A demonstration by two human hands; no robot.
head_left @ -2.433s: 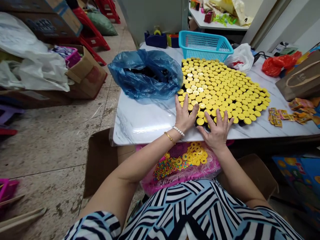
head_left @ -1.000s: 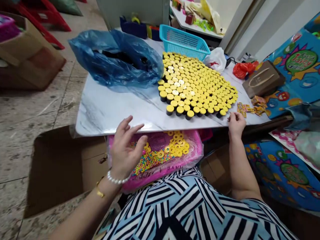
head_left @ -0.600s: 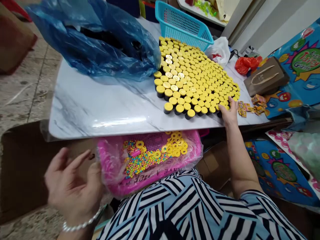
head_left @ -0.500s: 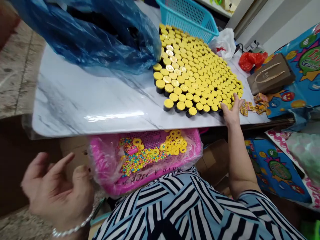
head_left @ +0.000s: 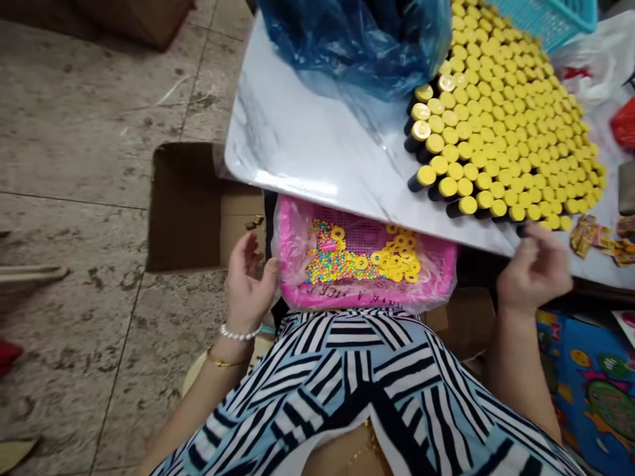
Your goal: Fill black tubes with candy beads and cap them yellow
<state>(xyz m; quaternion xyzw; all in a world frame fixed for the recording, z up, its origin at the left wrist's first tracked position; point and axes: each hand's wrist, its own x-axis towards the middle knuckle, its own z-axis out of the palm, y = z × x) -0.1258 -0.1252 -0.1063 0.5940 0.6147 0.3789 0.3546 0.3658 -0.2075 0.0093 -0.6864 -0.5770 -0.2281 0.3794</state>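
My left hand (head_left: 251,281), with a pearl bracelet at the wrist, is open and holds nothing, its fingers apart. It hovers just left of a pink basket (head_left: 292,301) wrapped in clear plastic. Inside the basket lie many small coloured candy balls (head_left: 327,264) and yellow rings (head_left: 401,254). My right hand (head_left: 536,271) is blurred at the table's front edge, fingers bent, beside the front row of black containers with yellow lids (head_left: 506,132). Whether it grips anything cannot be made out. The containers stand packed together on the white marbled table (head_left: 327,139).
A blue plastic bag (head_left: 357,46) rests on the table's far left part. Behind the containers is a turquoise basket (head_left: 560,20), with a white bag (head_left: 600,63) nearby. Small wrapped sweets (head_left: 588,235) lie at right. An open cardboard box (head_left: 183,211) stands on the floor.
The view has swung left and down. My left hand has come in close to the pink basket. My right hand has drawn back slightly from the containers, and its fingers are more bent.
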